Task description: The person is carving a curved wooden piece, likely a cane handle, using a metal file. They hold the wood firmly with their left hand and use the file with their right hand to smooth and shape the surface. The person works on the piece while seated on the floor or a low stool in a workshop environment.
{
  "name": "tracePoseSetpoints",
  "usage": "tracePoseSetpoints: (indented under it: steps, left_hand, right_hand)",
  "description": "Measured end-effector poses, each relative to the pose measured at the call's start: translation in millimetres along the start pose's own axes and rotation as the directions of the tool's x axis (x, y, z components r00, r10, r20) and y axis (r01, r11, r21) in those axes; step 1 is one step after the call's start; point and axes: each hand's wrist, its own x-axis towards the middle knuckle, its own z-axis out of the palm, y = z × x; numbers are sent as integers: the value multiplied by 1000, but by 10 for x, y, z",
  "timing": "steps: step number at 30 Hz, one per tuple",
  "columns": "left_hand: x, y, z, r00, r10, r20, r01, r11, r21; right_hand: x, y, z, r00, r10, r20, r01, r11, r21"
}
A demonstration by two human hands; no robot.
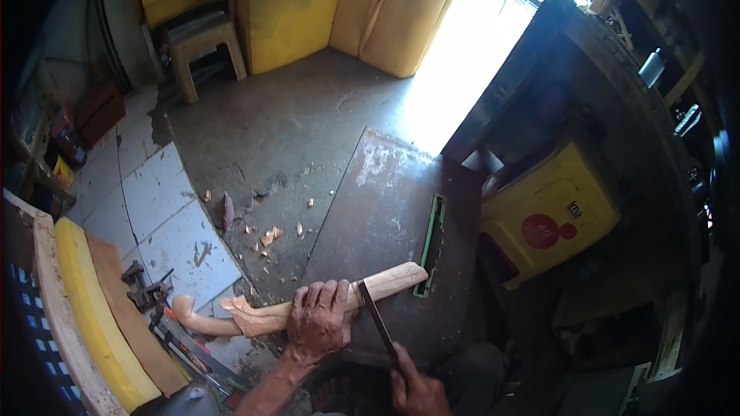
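My left hand [320,320] is wrapped over the middle of a pale carved wooden piece [397,277]. One end of this piece curves into a rounded knob, and a rough-cut bump stands out near it; the other end is straight and rests over a dark board. In my right hand [418,391] is a long, narrow, flat dark tool [375,316] that looks like a file. Its far end lies against the wood just right of my left hand, crossing it at an angle. My right fingers are closed around its near end.
The dark board [370,208] has a green-edged slot [429,246]. Wood chips [270,236] lie on the floor beyond. A small metal vise [146,286] and several hand tools [185,354] are at left. A yellow plastic stool [555,216] lies at right; foam blocks [301,15] stand behind.
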Motion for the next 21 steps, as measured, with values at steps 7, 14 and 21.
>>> tracePoseSetpoints:
  steps: [7, 14, 21]
  left_hand:
    - [6, 10, 34, 1000, 19, -10, -19, 999, 34]
    - [21, -5, -10, 1000, -24, -11, 24, 1000, 5]
    - [42, -13, -1, 1000, -25, 3, 25, 1000, 3]
  right_hand:
    - [1120, -40, 285, 997, 23, 69, -26, 999, 47]
    - [279, -18, -139, 1000, 29, 7, -30, 998, 53]
    - [-26, 159, -96, 999, -39, -16, 40, 997, 63]
